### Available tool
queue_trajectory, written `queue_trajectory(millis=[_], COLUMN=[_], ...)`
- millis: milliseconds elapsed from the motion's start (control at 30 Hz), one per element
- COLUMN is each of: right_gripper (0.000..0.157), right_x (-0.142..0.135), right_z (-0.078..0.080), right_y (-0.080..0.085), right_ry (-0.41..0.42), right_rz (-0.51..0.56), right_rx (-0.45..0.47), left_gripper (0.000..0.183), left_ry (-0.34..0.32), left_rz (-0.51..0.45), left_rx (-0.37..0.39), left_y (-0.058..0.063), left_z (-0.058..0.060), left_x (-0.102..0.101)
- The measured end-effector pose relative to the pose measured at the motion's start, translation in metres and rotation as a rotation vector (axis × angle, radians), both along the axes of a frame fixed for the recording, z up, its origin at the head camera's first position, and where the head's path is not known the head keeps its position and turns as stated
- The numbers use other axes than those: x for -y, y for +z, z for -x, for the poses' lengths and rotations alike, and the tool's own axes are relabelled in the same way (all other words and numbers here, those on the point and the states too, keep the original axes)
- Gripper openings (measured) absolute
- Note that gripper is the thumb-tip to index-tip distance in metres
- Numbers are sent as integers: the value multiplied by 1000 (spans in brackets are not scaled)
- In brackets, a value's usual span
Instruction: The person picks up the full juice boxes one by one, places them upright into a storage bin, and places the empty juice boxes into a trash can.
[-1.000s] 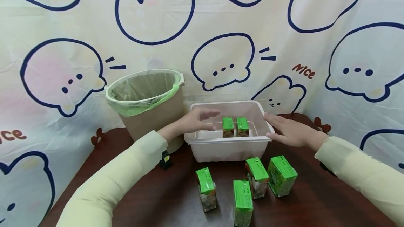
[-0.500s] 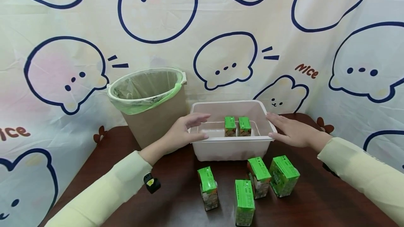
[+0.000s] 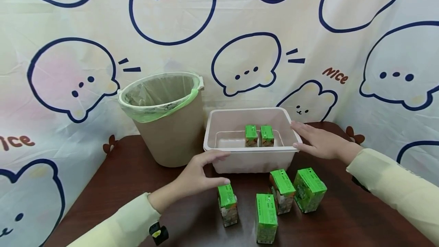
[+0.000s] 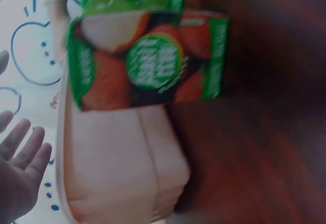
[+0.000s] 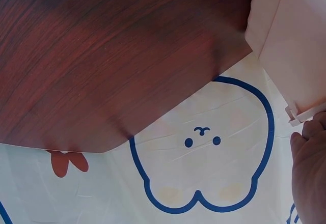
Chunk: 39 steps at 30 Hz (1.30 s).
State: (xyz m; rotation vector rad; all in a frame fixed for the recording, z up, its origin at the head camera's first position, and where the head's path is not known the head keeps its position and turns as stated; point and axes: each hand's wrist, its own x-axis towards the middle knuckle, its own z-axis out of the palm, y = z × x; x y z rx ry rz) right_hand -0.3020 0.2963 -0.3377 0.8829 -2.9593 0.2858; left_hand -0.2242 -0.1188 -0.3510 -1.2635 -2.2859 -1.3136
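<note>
My left hand (image 3: 202,172), thumb and fingers spread, is above the table beside the leftmost small green-topped carton (image 3: 228,205). In the head view its thumb overlaps the carton's top edge; whether they touch I cannot tell. In the left wrist view, that hand (image 4: 23,178) holds nothing, and a carton with red fruit pictures (image 4: 153,61) fills the upper middle. My right hand (image 3: 319,140) rests with straight fingers at the right rim of the pale pink plastic tub (image 3: 253,161). Two cartons (image 3: 251,136) stand side by side inside the tub. The right wrist view shows the right hand (image 5: 310,168) by the rim.
Three more green-topped cartons stand on the dark wooden table (image 3: 185,224): one in front (image 3: 266,220), one behind it (image 3: 283,193) and one at right (image 3: 310,191). A beige bin with a green liner (image 3: 171,132) stands left of the tub. A printed curtain (image 3: 164,64) hangs behind.
My left hand has come out of the tub, moving left and down toward the leftmost carton. The right hand stays at the tub's rim.
</note>
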Motion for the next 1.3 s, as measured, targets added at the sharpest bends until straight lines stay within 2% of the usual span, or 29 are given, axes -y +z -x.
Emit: queue_trajectory(millis=[133, 367, 600, 867, 1133, 1300], right_gripper=[81, 81, 80, 81, 80, 80], right_x=[0, -1, -1, -1, -1, -1], right_z=[0, 1, 1, 0, 0, 0], right_y=[-1, -3, -3, -2, -3, -3], right_ry=[-1, -1, -2, -5, -5, -6], right_rz=[0, 2, 4, 3, 8, 12], right_rx=[-5, 0, 2, -3, 1, 3], left_gripper=[59, 59, 62, 72, 75, 73], left_ry=[16, 49, 95, 196, 263, 279], left_rz=[14, 0, -23, -3, -5, -16], left_rx=[12, 109, 129, 258, 273, 294], left_y=[-14, -36, -55, -61, -63, -65], left_z=[-8, -20, -30, -39, -45, -47], left_x=[-1, -2, -3, -10, -16, -19])
